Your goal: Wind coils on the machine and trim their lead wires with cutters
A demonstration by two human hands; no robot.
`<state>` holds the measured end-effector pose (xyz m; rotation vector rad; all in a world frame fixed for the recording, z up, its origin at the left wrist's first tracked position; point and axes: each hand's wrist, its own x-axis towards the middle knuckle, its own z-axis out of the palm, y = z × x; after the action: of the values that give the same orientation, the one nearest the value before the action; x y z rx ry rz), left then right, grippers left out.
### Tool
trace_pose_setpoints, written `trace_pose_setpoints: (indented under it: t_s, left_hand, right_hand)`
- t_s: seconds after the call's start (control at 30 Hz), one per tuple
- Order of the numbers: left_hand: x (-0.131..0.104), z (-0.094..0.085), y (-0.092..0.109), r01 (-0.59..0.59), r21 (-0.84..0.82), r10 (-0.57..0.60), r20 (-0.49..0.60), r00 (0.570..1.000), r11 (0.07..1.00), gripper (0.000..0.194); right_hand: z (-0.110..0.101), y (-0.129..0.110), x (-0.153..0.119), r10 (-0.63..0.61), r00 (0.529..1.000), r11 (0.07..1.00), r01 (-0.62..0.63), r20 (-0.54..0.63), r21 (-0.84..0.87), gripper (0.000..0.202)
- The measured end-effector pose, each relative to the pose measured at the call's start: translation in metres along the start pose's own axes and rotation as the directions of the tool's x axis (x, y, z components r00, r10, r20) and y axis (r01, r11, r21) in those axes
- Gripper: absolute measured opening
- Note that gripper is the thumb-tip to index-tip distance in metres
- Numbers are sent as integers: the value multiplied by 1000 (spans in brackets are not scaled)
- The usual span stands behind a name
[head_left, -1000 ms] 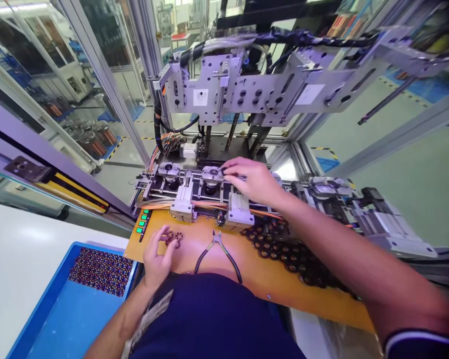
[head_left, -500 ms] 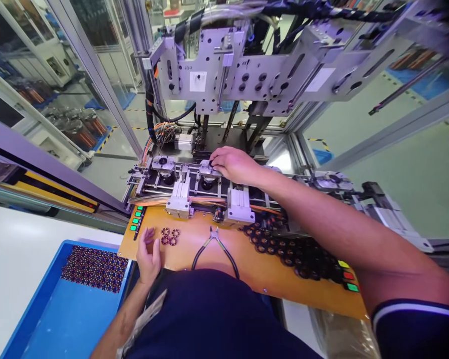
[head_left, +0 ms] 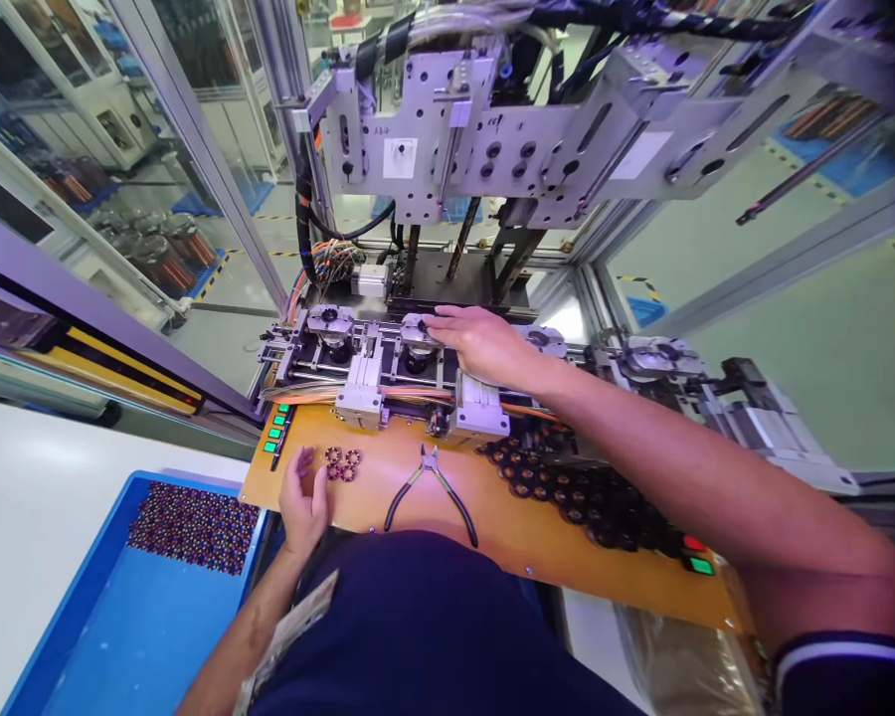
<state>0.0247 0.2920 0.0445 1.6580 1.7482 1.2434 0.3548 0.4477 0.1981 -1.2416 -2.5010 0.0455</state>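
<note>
My right hand reaches over the second fixture on the machine, fingers stretched out with the tips at its right edge. Nothing shows between those fingers. Black round parts sit in the second fixture and in the fixture to its left. My left hand rests at the front edge of the orange board, fingers loosely bent and apart, holding nothing visible. Just right of it lie several small copper-coloured rings. A pair of cutting pliers lies mid-board with its dark handles spread.
A heap of black round parts covers the board's right side, below my right forearm. Green buttons line the left edge. A blue tray with many small rings stands at left. Metal plates and cables hang above the fixtures.
My right hand has moved slightly right, and its fingers have straightened from a pinch at the second fixture. My left hand stays by the rings. The view has shifted a little.
</note>
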Motion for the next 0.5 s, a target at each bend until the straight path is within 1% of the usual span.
trace_pose_setpoints:
  t_s: [0.07,0.1,0.17,0.2,0.27,0.3,0.33,0.4,0.43,0.5]
  left_hand:
    - [2,0,1,-11,7,11,1,1000,1000,50]
    - [2,-1,2,-16,9,16,1,1000,1000,49]
    - [3,-4,4,-23,8,23,1,1000,1000,48]
    - [3,-6,5,-24,6,24,1,1000,1000,47]
    - [2,-12,8,-27,5,27,2,1000,1000,45]
    - [2,-16,10,-32,8,32,3,999,999,42]
    - [1,-20,13,-41,14,41,5,999,999,39]
    - [1,-28,22,-81,29,80,10,997,996,31]
    - [1,-31,29,-109,33,109,19,994,993,27]
    - [3,-34,44,-177,26,176,56,983,984,21]
  right_hand:
    - [-6,-7,-7,17,997,1000,-16,-74,14,46]
    - [-11,-15,-15,36,992,999,-35,-122,17,46]
    - [-22,-35,-45,86,961,996,-81,-261,28,46]
    - [-25,-47,-66,115,935,993,-110,-335,35,46]
    - [-25,-71,-117,184,841,983,-168,-508,79,45]
    - [-20,-82,-143,240,817,970,-222,-524,99,43]
    - [-12,-90,-167,309,808,950,-288,-502,121,38]
    - [11,-99,-208,386,814,921,-368,-435,128,25]
    - [25,-100,-222,420,814,906,-404,-401,129,20]
    - [52,-97,-240,474,807,879,-458,-352,134,18]
